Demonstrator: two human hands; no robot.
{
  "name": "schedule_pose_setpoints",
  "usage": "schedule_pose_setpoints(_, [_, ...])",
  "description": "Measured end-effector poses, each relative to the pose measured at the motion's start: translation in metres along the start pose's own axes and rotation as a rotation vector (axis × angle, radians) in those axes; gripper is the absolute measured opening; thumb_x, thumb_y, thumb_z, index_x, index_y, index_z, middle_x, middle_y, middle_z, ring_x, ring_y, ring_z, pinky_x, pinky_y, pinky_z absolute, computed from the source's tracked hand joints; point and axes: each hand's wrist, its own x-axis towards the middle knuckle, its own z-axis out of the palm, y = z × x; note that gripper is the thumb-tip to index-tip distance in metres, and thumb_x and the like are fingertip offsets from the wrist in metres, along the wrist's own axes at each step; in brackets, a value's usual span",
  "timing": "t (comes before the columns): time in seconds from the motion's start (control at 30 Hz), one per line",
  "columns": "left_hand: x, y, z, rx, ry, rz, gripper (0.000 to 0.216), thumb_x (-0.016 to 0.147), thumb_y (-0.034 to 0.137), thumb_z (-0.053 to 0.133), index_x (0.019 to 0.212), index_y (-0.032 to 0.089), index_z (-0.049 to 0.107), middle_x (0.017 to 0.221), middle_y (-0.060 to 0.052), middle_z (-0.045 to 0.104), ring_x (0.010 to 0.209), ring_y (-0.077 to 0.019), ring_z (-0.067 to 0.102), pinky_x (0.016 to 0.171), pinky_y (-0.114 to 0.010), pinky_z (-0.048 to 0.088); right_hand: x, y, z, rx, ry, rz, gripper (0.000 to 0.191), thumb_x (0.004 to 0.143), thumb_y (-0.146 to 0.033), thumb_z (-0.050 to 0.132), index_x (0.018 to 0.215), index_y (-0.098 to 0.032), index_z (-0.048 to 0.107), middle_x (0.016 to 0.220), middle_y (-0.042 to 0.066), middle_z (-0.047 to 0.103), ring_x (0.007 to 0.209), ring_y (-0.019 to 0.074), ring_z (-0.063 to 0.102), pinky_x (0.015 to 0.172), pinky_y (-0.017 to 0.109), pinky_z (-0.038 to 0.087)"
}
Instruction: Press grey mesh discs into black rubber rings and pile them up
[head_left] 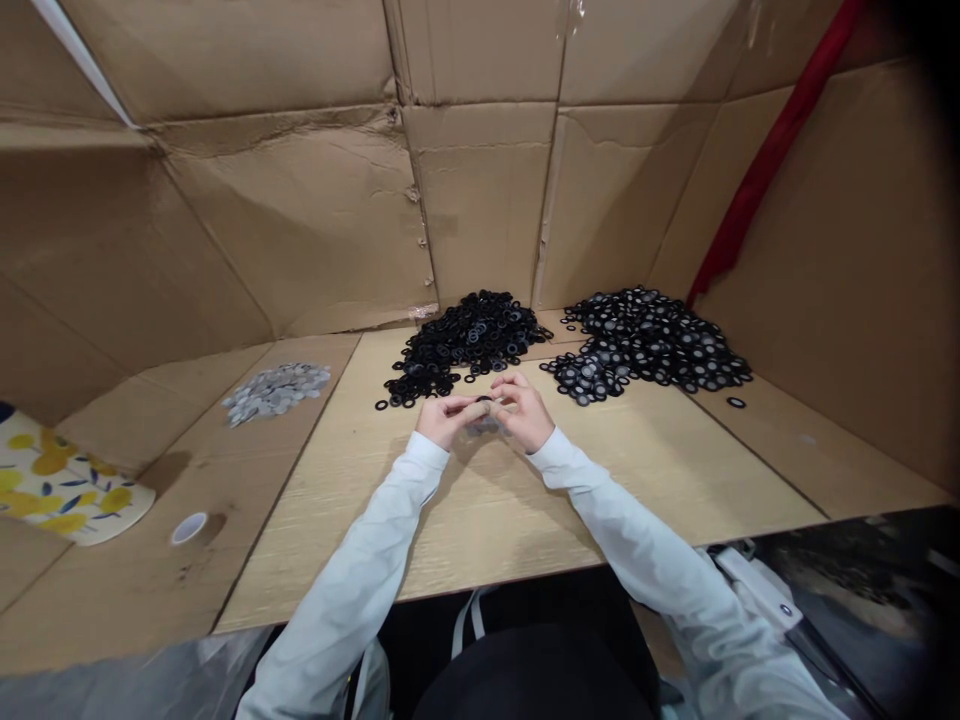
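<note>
- Apparently the work stood well advanced but unfinished: at the far right lay a broad heap of disc-filled rings (660,335), black rims around paler centres, judged to be the completed share.
- At the far centre, a heap of bare black rings (472,335) made up one part of what was left; on the left, a smaller spread of loose pale discs (277,392) made up another.
- One dark ring (484,399) was held up at the middle of the pale board (360,500), between the two hands and just to the near side of the bare heap; its piece was judged to be in mid-assembly.
- The left hand (444,420) had thumb and forefinger together, pinched on the ring's near left edge.
- The right hand (526,415) met it from the right, its thumb and fingertips close about the ring; whether they clamped it could not be told.
- Beneath the hands lay a few pale pieces (487,426), partly covered by the fingers.
- Being round, the ring had no long axis; its face was largely hidden by fingers, so the direction it pointed could not be told.
</note>
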Motion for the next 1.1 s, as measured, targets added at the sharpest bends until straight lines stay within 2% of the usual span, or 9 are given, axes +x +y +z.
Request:
schedule_pose_setpoints(0.13, [-0.002,0.002,0.002,0.051,0.095,0.027,0.017,0.049,0.026,0.070,0.061,0.014,0.068,0.063,-0.006,0.066,0.058,-0.0173,0.059,0.066,-0.033,0.048,0.000,-0.001,-0.001,-0.149,0.028,-0.063,0.006,0.063,-0.014,0.053,0.065,-0.018,0.057,0.087,0.005,0.042,0.087,0.0176,0.043,0.076,0.034,0.040])
schedule_pose_setpoints(0.27, [-0.005,0.003,0.007,0.051,0.198,0.060,0.018,0.048,0.026,0.070,0.060,0.014,0.067,0.060,-0.005,0.065,0.057,-0.0161,0.058,0.065,-0.031,0.048,-0.001,-0.003,-0.002,-0.243,0.099,-0.081,0.006,0.065,-0.018,0.054,0.066,-0.017,0.059,0.082,0.004,0.038,0.085,0.0182,0.041,0.079,0.036,0.037])
schedule_pose_setpoints(0.53, [-0.006,-0.004,0.012,-0.136,0.175,-0.083,0.028,0.040,0.029,0.073,0.059,0.010,0.066,0.049,-0.003,0.060,0.046,-0.0110,0.053,0.056,-0.027,0.046,-0.005,-0.005,0.004,-0.402,0.155,-0.084,0.009,0.064,-0.014,0.051,0.067,-0.015,0.059,0.082,0.006,0.037,0.085,0.0200,0.039,0.082,0.038,0.035])
schedule_pose_setpoints(0.7, [-0.007,-0.003,0.014,-0.188,0.129,-0.074,0.028,0.040,0.027,0.073,0.064,0.012,0.067,0.057,-0.003,0.064,0.051,-0.0105,0.055,0.058,-0.025,0.046,-0.005,-0.006,0.005,-0.424,0.202,-0.099,0.009,0.068,-0.019,0.049,0.067,-0.016,0.057,0.082,0.006,0.037,0.084,0.0199,0.039,0.081,0.038,0.036])
schedule_pose_setpoints(0.9, [-0.009,-0.001,0.016,-0.136,0.164,-0.036,0.027,0.044,0.026,0.071,0.066,0.011,0.067,0.057,-0.002,0.063,0.050,-0.0102,0.054,0.055,-0.024,0.045,-0.009,-0.008,0.008,-0.505,0.225,-0.149,0.011,0.072,-0.018,0.044,0.073,-0.015,0.054,0.089,0.009,0.037,0.088,0.0219,0.038,0.080,0.040,0.036])
schedule_pose_setpoints(1.0, [-0.008,-0.002,0.015,-0.147,0.187,-0.033,0.026,0.045,0.026,0.071,0.065,0.011,0.066,0.057,-0.003,0.063,0.050,-0.0102,0.054,0.056,-0.025,0.046,-0.009,-0.007,0.009,-0.472,0.222,-0.170,0.010,0.072,-0.018,0.044,0.074,-0.015,0.053,0.090,0.009,0.037,0.090,0.0219,0.038,0.081,0.040,0.036])
schedule_pose_setpoints(1.1, [-0.005,-0.003,0.013,-0.175,0.203,-0.046,0.025,0.043,0.025,0.072,0.063,0.010,0.066,0.056,-0.003,0.063,0.049,-0.0100,0.054,0.057,-0.025,0.046,-0.006,-0.002,0.008,-0.343,0.133,-0.142,0.008,0.072,-0.020,0.045,0.073,-0.017,0.052,0.088,0.008,0.039,0.089,0.0204,0.040,0.082,0.039,0.037])
